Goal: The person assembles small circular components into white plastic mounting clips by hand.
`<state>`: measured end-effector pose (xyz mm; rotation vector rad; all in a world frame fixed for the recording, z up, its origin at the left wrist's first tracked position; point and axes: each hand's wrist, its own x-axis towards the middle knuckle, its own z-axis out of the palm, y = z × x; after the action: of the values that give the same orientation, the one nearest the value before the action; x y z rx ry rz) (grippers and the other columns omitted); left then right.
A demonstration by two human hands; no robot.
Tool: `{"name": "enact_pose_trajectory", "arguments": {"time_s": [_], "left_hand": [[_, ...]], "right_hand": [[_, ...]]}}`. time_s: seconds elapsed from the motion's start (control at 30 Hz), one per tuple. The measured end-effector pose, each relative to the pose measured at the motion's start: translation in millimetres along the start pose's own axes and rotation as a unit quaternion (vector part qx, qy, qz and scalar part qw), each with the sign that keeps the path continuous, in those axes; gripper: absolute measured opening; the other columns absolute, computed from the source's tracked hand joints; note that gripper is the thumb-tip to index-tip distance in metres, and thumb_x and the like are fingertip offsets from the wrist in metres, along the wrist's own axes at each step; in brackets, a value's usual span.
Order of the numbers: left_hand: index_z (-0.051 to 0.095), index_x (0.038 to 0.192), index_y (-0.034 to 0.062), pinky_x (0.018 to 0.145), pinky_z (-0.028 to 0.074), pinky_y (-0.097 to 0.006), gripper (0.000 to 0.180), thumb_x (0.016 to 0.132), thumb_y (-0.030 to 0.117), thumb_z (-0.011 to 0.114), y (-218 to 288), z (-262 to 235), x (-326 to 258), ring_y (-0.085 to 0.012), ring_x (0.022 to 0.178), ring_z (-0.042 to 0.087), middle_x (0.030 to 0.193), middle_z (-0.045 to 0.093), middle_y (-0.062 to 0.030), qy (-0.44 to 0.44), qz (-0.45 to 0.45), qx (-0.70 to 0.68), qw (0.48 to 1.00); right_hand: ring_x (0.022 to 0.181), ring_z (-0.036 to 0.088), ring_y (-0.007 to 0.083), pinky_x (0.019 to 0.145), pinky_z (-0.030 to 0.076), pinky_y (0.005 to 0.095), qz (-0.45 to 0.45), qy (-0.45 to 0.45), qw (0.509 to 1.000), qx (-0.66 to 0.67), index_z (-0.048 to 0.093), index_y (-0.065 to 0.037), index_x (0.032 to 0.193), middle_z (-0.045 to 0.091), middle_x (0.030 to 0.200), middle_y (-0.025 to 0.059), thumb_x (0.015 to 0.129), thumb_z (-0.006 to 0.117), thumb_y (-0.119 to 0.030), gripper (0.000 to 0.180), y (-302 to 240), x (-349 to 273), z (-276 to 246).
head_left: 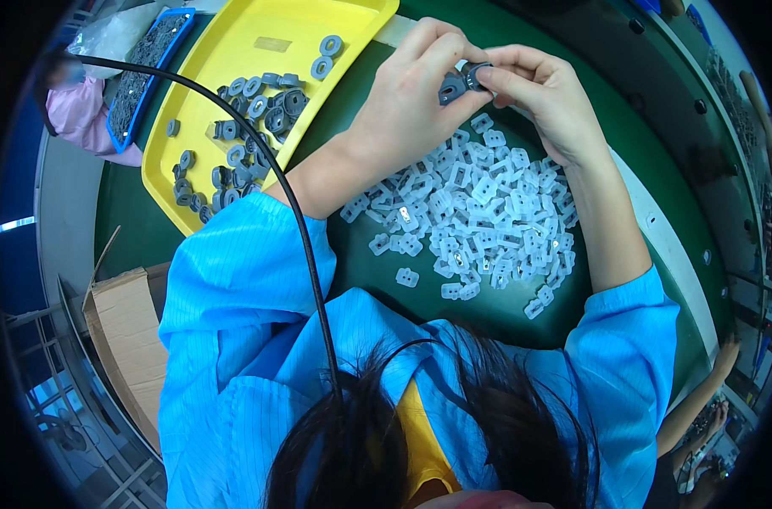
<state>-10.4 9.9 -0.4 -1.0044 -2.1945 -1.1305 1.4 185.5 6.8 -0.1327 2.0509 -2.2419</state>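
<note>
My left hand [416, 89] is closed around dark grey round plastic parts [451, 89] at the far side of the table. From the right, my right hand [545, 95] pinches a grey ring-shaped part [478, 77] between thumb and fingers, close against the left fingertips. Fingers partly cover these parts, so I cannot tell how they fit together. Just below both hands spreads a loose pile of small translucent white plastic pieces [488, 199], a few of them showing shiny metal bits. Left of my left forearm, a yellow tray [233, 38] holds many grey ring-shaped parts [254, 106].
A blue tray [153, 72] of small dark parts stands at the far left beside a person in pink [76, 110]. An opened cardboard box [127, 322] sits at lower left. A black cable [297, 204] crosses the view. Other people's arms [700, 399] show at right.
</note>
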Motion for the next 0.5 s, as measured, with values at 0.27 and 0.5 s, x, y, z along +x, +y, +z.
{"name": "enact_pose_trajectory", "arguments": {"time_s": [0.27,0.5], "left_hand": [[0.066,0.100,0.0033,0.075,0.051,-0.029,0.032,0.070,0.008,0.078,-5,-14,3,-0.0219,0.086,0.062,0.095,0.061,-0.0073,-0.106,0.033,-0.055,0.992],[0.066,0.101,0.0045,0.076,0.051,-0.029,0.030,0.073,0.006,0.076,-3,-15,5,-0.0217,0.089,0.062,0.098,0.061,-0.0075,-0.123,0.049,-0.035,0.991]], "right_hand": [[0.067,0.060,0.0068,0.060,0.046,0.0190,0.104,-0.146,0.984,-0.002,0.065,-0.001,0.090,0.067,0.080,0.0045,0.080,0.071,-0.011,0.016,-4,1,-21],[0.068,0.058,0.0048,0.061,0.045,0.0191,-0.017,-0.067,0.984,-0.165,0.064,-0.001,0.087,0.064,0.076,0.0017,0.074,0.065,-0.006,0.014,2,-4,-7]]}}
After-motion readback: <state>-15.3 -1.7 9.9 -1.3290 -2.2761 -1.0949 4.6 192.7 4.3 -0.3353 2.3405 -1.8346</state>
